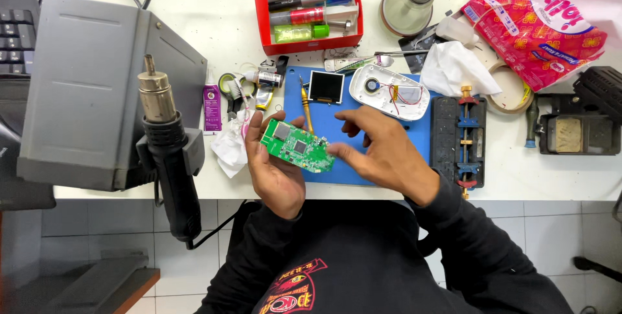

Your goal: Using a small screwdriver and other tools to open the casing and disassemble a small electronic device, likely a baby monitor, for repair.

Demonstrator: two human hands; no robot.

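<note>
One grey hot-air station [91, 87] stands far left on the counter [214, 9], its nozzle holstered clear of the work. One blue mat [363, 132] protects the middle. Left hand [275, 165] grips one green circuit board [298, 146] tilted for viewing; right hand [382, 149], open, touches its right edge.

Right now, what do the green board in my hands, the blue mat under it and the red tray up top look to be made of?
Green board in the left hand: rigid laminate, glossy green coating, metal-topped chips; likely fibreglass. Right hand touches its edge. Blue mat: matte and flat, probably silicone or rubber. Red tray: thin, straight walls with folded-looking corners; looks like cardboard, possibly plastic.
</note>
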